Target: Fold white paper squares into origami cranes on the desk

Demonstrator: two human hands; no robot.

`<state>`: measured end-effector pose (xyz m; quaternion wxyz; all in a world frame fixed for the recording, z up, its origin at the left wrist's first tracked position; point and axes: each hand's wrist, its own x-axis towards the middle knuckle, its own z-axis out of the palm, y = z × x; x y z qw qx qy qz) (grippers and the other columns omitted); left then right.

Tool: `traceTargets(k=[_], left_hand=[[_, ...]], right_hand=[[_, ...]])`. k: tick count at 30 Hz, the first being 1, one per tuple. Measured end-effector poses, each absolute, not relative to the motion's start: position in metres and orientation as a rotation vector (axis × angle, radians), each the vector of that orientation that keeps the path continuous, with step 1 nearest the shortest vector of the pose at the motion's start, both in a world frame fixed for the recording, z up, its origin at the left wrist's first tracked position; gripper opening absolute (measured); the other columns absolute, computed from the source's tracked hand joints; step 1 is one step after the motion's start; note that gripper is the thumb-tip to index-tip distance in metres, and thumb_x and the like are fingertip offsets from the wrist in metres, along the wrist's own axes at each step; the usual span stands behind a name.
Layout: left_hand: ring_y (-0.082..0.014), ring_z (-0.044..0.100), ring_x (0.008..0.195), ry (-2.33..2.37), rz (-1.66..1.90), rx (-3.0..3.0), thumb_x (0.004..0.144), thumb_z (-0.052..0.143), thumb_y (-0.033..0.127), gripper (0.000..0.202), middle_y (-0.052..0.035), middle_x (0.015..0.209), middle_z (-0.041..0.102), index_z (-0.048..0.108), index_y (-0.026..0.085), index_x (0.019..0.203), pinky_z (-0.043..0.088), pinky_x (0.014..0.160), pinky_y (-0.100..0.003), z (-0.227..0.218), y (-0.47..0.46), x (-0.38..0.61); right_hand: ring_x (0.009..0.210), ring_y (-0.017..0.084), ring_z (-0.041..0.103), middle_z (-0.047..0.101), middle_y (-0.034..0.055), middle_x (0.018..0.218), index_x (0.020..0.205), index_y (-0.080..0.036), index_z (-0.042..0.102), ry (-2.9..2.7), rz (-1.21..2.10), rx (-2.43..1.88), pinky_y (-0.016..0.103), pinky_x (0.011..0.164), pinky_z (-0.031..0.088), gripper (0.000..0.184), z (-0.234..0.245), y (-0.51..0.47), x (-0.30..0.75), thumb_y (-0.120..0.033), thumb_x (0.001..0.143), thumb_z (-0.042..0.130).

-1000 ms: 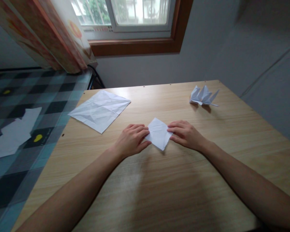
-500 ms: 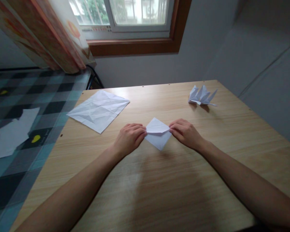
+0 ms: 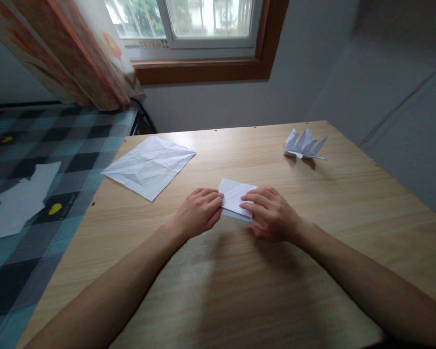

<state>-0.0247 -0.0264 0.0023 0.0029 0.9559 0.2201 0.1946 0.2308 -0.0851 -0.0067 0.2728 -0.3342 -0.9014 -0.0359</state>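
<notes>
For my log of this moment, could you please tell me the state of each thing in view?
Small paper: folded, flat on the table, held by both hands.
Left hand: fingers curled at its left edge.
Right hand: laid flat on it.
Large sheet: unfolded, creased, lying flat.
Paper figure: folded up, standing alone.
Curtain: drawn aside.

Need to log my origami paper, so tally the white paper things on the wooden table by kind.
Small folded paper, touched by the left hand and the right hand: 1
Creased open sheet: 1
Finished folded figure: 1
Total on the table: 3
</notes>
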Motion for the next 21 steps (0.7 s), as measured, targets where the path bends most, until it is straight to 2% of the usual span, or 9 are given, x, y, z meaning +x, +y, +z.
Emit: traceTargets(k=[1,3,6,8,10,12,16,21], left_hand=[[-0.0229,0.066,0.105,0.691,0.6,2.998,0.096,0.046,0.023,0.02,-0.0077,0.102,0.073,0.064,0.018,0.087,0.049,0.091,-0.038,0.003,-0.027,-0.024],[-0.0226,0.065,0.102,0.686,0.584,2.987,0.097,0.046,0.027,0.023,-0.0083,0.097,0.072,0.064,0.018,0.086,0.049,0.09,-0.038,0.005,-0.029,-0.023],[-0.0214,0.064,0.092,0.674,0.528,2.973,0.098,0.047,0.039,0.031,-0.008,0.09,0.069,0.063,0.018,0.083,0.048,0.084,-0.036,0.007,-0.03,-0.023],[-0.021,0.062,0.086,0.649,0.491,2.965,0.096,0.05,0.052,0.038,-0.0078,0.089,0.067,0.063,0.018,0.084,0.048,0.079,-0.035,0.008,-0.031,-0.023],[-0.0214,0.061,0.085,0.621,0.493,2.943,0.091,0.054,0.06,0.043,-0.0078,0.092,0.068,0.063,0.019,0.088,0.047,0.077,-0.035,0.008,-0.03,-0.023],[-0.0216,0.061,0.087,0.595,0.525,2.907,0.09,0.057,0.057,0.039,-0.0077,0.096,0.068,0.064,0.019,0.092,0.047,0.078,-0.035,0.008,-0.029,-0.024],[-0.0186,0.062,0.088,0.592,0.593,2.832,0.098,0.049,0.033,0.023,-0.0057,0.094,0.071,0.066,0.019,0.091,0.047,0.081,-0.033,0.006,-0.027,-0.024],[-0.0171,0.062,0.079,0.657,0.642,2.8,0.099,0.048,0.03,0.028,-0.0044,0.082,0.07,0.065,0.018,0.081,0.048,0.077,-0.031,0.003,-0.027,-0.023]], right_hand=[[0.108,0.03,0.059,0.069,0.013,0.116,0.113,-0.019,0.064,-2.447,-0.122,-0.893,0.046,0.092,0.044,0.037,-0.008,-0.086,0.227,-0.047,0.089,0.058],[0.098,0.027,0.061,0.071,0.0117,0.106,0.104,-0.019,0.066,-2.489,-0.158,-0.918,0.041,0.085,0.045,0.033,-0.01,-0.087,0.221,-0.048,0.094,0.054],[0.084,0.022,0.062,0.072,0.0087,0.092,0.089,-0.019,0.067,-2.511,-0.177,-0.99,0.036,0.077,0.045,0.021,-0.011,-0.085,0.219,-0.032,0.097,0.053],[0.081,0.021,0.062,0.072,0.0076,0.087,0.084,-0.02,0.067,-2.501,-0.172,-1.016,0.035,0.075,0.046,0.019,-0.011,-0.084,0.222,-0.02,0.096,0.051],[0.081,0.02,0.063,0.072,0.0072,0.087,0.081,-0.02,0.066,-2.476,-0.144,-1.024,0.034,0.075,0.047,0.02,-0.011,-0.083,0.225,-0.014,0.093,0.051],[0.081,0.021,0.064,0.073,0.0075,0.088,0.08,-0.019,0.066,-2.43,-0.106,-1.045,0.033,0.075,0.049,0.02,-0.011,-0.083,0.228,-0.014,0.091,0.051],[0.082,0.021,0.064,0.072,0.0086,0.086,0.079,-0.018,0.064,-2.359,-0.033,-1.114,0.033,0.076,0.05,0.019,-0.011,-0.083,0.23,-0.015,0.091,0.049],[0.078,0.021,0.06,0.07,0.0072,0.081,0.073,-0.02,0.062,-2.425,-0.07,-1.049,0.033,0.072,0.046,0.029,-0.011,-0.083,0.226,-0.037,0.095,0.055]])
